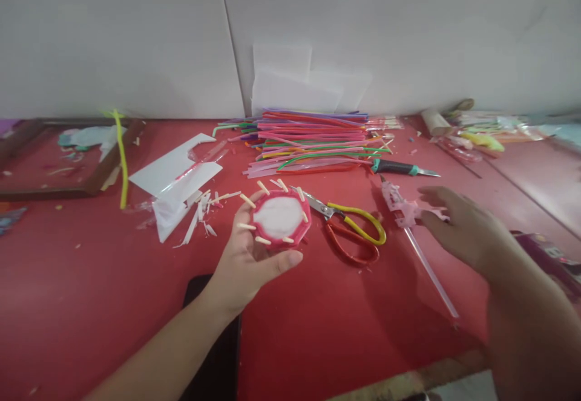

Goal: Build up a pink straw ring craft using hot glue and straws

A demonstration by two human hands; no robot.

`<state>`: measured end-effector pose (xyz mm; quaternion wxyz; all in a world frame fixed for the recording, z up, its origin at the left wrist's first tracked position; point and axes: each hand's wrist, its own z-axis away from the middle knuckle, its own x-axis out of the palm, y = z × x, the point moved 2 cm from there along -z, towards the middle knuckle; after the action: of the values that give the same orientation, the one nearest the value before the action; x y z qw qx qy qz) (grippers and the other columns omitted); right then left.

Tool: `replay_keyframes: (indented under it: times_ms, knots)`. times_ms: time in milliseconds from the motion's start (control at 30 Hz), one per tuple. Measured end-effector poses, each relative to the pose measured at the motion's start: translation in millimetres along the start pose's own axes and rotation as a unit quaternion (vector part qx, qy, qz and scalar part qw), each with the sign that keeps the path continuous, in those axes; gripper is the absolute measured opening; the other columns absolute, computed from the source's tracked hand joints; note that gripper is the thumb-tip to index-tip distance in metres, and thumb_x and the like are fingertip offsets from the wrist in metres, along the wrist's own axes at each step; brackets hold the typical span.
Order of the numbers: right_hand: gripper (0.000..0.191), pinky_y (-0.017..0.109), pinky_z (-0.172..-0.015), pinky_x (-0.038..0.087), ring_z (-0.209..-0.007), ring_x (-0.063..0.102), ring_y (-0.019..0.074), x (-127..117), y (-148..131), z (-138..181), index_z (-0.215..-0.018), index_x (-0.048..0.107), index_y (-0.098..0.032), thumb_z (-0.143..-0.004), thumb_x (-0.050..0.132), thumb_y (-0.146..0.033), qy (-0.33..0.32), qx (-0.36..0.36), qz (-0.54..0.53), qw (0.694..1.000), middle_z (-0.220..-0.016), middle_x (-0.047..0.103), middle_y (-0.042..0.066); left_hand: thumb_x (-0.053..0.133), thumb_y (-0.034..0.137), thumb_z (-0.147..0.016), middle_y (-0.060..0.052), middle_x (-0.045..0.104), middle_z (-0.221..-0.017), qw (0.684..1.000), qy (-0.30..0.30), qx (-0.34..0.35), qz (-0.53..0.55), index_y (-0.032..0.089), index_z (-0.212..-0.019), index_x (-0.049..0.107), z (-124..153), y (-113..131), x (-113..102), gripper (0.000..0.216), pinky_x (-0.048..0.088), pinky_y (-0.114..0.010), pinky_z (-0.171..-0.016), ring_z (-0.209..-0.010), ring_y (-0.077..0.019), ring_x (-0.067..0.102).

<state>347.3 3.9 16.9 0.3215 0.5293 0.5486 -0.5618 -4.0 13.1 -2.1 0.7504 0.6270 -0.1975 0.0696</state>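
Note:
My left hand (pixel 247 256) lies palm up over the red table (pixel 113 304) and holds a small craft disc (pixel 280 218): a white round middle with a pink-red rim and short cream straw pieces sticking out around it. My right hand (pixel 463 228) hovers at the right with fingers stretched out and nothing in it. Its fingertips are close to a pink glue gun (pixel 402 204) with a clear glue stick (pixel 431 271) lying on the table. Scissors (pixel 351 228) with a yellow and a red handle lie between the two hands.
A heap of coloured drinking straws (pixel 313 141) lies at the back, with a craft knife (pixel 399 168) beside it. White paper and cut scraps (pixel 181 189) sit at the left, a yellow-green straw (pixel 121 159) leans on a wooden frame (pixel 68 189), and a dark phone (pixel 213 340) lies under my left forearm.

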Motion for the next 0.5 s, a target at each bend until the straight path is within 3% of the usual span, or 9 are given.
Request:
replay_keyframes:
  times_ms: [67, 167, 333, 400, 500]
  knots:
    - [0.042, 0.051, -0.093, 0.054, -0.112, 0.069, 0.0373, 1, 20, 1, -0.127, 0.061, -0.012, -0.085, 0.055, -0.013, -0.042, -0.036, 0.083, 0.995, -0.124, 0.069, 0.026, 0.092, 0.017, -0.063, -0.002, 0.072, -0.115, 1.0, 0.014, -0.005, 0.019, 0.035, -0.138, 0.049, -1, 2, 0, 0.088, 0.059, -0.025, -0.086, -0.098, -0.0169, 0.071]
    - [0.05, 0.048, -0.096, 0.052, -0.116, 0.067, 0.0375, 8, 31, 3, -0.135, 0.054, -0.013, -0.086, 0.05, -0.011, -0.083, -0.061, 0.068, 0.992, -0.123, 0.069, 0.027, 0.09, 0.015, -0.065, 0.002, 0.073, -0.114, 0.998, 0.04, 0.002, 0.044, 0.038, -0.137, 0.051, -4, 5, 0, 0.085, 0.056, -0.02, -0.086, -0.097, -0.0128, 0.07]
    - [0.052, 0.046, -0.091, 0.052, -0.113, 0.067, 0.0388, 16, 22, 1, -0.134, 0.054, -0.015, -0.082, 0.051, -0.011, -0.051, -0.072, 0.049, 0.995, -0.117, 0.071, 0.024, 0.088, 0.011, -0.067, 0.004, 0.072, -0.115, 0.997, 0.053, 0.009, 0.058, 0.04, -0.135, 0.053, -6, 7, -2, 0.082, 0.054, -0.016, -0.085, -0.096, -0.0096, 0.068]
    - [0.046, 0.04, -0.08, 0.053, -0.102, 0.07, 0.0349, 12, 15, -1, -0.124, 0.06, -0.02, -0.079, 0.055, -0.011, -0.042, -0.075, 0.038, 0.996, -0.11, 0.074, 0.018, 0.089, 0.011, -0.066, 0.002, 0.073, -0.115, 0.998, 0.038, 0.0, 0.049, 0.038, -0.136, 0.053, -4, 6, -2, 0.083, 0.056, -0.019, -0.086, -0.098, -0.012, 0.069]
    - [0.017, 0.029, -0.056, 0.045, -0.062, 0.064, 0.0189, -4, 2, -1, -0.09, 0.063, -0.025, -0.076, 0.061, -0.016, 0.019, -0.012, 0.001, 1.0, -0.074, 0.069, 0.006, 0.089, 0.012, -0.065, 0.001, 0.073, -0.114, 0.998, 0.013, -0.02, 0.051, 0.038, -0.14, 0.051, -2, 6, 0, 0.088, 0.057, -0.023, -0.088, -0.1, -0.0149, 0.071]
